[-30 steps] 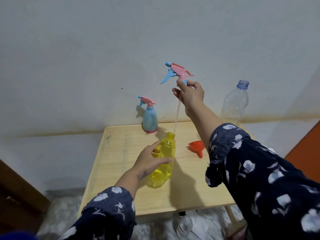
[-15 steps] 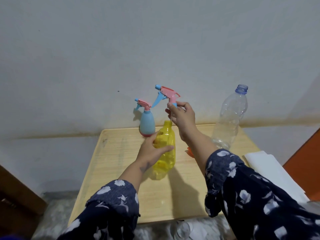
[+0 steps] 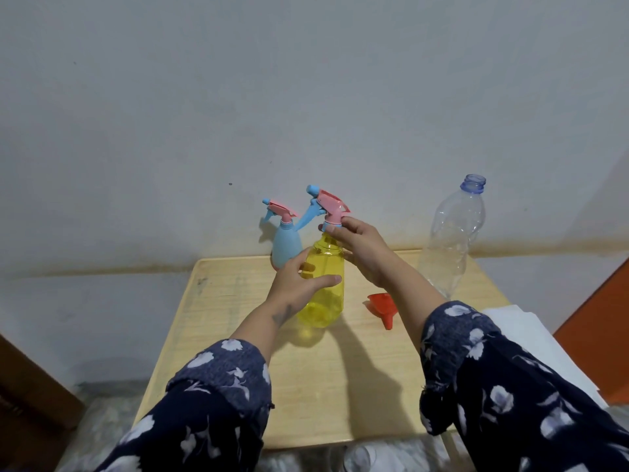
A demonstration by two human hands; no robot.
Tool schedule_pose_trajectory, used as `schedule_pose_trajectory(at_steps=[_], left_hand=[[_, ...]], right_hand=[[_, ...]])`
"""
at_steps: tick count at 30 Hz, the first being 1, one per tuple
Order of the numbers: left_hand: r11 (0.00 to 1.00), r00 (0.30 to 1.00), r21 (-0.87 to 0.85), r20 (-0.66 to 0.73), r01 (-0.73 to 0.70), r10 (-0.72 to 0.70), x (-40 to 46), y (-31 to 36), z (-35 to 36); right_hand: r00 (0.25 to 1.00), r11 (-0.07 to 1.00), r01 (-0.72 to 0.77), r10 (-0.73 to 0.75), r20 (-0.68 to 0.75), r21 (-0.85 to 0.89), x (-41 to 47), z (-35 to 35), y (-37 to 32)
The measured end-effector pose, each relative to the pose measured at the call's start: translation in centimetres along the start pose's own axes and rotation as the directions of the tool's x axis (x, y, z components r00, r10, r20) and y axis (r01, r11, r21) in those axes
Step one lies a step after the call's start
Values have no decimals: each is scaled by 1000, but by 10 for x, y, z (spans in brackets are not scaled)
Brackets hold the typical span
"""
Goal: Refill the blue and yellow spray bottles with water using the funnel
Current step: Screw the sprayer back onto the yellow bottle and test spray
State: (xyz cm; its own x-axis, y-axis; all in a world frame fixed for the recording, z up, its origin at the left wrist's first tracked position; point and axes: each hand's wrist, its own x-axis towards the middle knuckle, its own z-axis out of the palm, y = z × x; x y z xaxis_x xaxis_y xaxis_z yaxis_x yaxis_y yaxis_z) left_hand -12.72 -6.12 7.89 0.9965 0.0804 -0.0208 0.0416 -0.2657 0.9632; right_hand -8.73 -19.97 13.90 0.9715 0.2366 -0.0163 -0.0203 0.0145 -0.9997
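Two hands at work: head view, the only view, looks down on a small wooden table (image 3: 238, 335) set against a pale wall.
Left hand (image 3: 292, 284): its fingers (image 3: 323, 279) are wrapped round the middle of the yellow spray bottle (image 3: 323, 287), which stands near the table's centre.
Right hand (image 3: 360, 243): its fingertips pinch the collar of the pink-and-blue spray head (image 3: 328, 207), seated at the yellow bottle's neck.
Blue spray bottle (image 3: 286, 243): upright at the far edge, just behind the yellow one, its own head on.
Funnel (image 3: 381, 306): red, lying on its side to the right of the yellow bottle.
Clear bottle (image 3: 449, 240): uncapped, tall, at the far right; it looks empty or nearly so.
Risk, threading: a crooked collar would likely cross-thread and leak.
Risk, tipping: a hard twist could tilt the yellow bottle if the left grip is loose.
Risk, neighbours: the right forearm passes near the light clear bottle; a swing could topple it.
Risk, blue bottle: the spray head's trigger reaches close to it and could nudge it.
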Motion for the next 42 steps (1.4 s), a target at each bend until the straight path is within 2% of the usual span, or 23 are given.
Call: schedule_pose_trajectory(at_steps=[5,12,16,19,24,28,30,33,35,39,42], left_hand=[[998,1000,60,27,7,-9,-1,-5,-2],[992,1000,123,23,6,-8,-3,-7,3],[996,1000,87,-15,-17,19,-3,-5,1],[998,999,62,-39,-31,33,-2,-2,-1],[998,997,51,-61,-36,39,-3,-2,-3],[996,998,81,-51,-32,36,-4,-8,-2],[996,998,87,-62,-25,30,-5,-9,-3],[996,997,85,-74,-18,25,-6,-9,-6],[996,997,86,-72,-16,22,-7,-9,-6],[988,996,151,-78,-28,40,-9,-7,-2],[988,995,151,-96,-9,24,-11,-7,0]], right_hand=[[994,997,-70,66,-82,-39,1,-3,5],[989,990,-85,70,-132,-110,-3,2,3],[997,999,-35,33,-74,-16,-7,5,2],[998,999,51,-51,-46,-1,-7,7,-2],[980,980,170,-179,-87,-101,-9,10,-3],[969,918,223,-246,-30,-329,-8,13,-5],[976,913,206,-218,7,-352,-8,13,-9],[992,960,129,-125,29,-247,-7,9,-14],[989,960,145,-147,10,-240,-8,8,-15],[951,918,223,-278,-132,-329,-9,15,-7],[966,926,207,-245,-84,-315,-10,17,-5]])
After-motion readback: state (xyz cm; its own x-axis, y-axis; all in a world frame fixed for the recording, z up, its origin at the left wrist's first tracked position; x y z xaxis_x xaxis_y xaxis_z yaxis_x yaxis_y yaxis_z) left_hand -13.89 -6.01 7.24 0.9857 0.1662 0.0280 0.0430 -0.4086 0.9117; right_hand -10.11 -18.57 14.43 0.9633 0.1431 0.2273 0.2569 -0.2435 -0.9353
